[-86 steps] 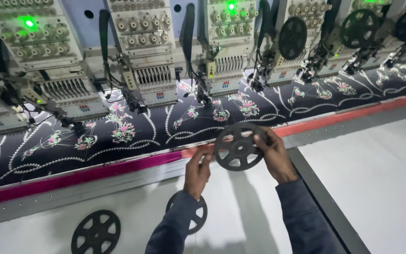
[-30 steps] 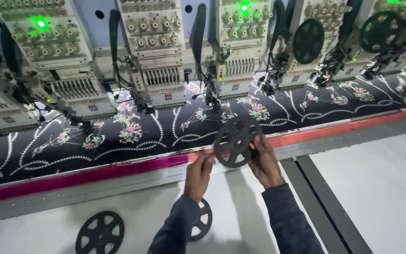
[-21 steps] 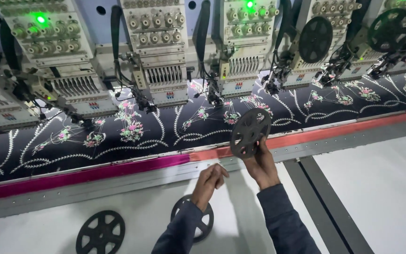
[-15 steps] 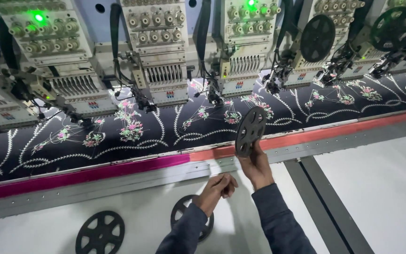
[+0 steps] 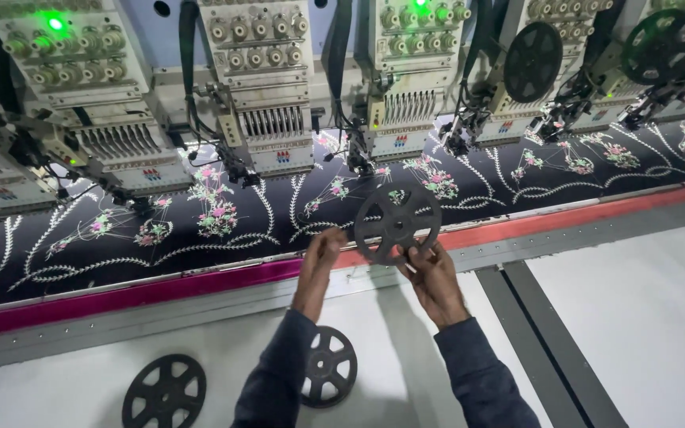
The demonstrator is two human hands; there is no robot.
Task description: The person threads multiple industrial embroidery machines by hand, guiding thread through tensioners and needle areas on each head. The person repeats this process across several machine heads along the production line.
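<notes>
Two hands up in front of you, both on one black spoked reel (image 5: 397, 223). Your right hand (image 5: 436, 279) pinches its lower rim, fingers clamped on it; your left hand (image 5: 320, 257) has its fingertips closed on the reel's left edge. The reel is held upright, face toward you, over the boundary between the dark fabric and the red strip (image 5: 580, 208) along the machine's front rail.

Surface: white table (image 5: 644, 317) below your arms, with a dark seam (image 5: 545, 333) running diagonally across it at right. Two more black reels lie flat on it, one (image 5: 164, 392) at lower left, one (image 5: 328, 366) just beside your left sleeve, partly hidden by it.

Room: a row of embroidery heads (image 5: 267, 95) spans the top, green lights lit on two of them. Black cloth (image 5: 223, 214) with pink flowers and white vines is stretched under the needles. Two reels are mounted on heads at right, one (image 5: 533, 60) nearer, one (image 5: 661, 44) further along.
</notes>
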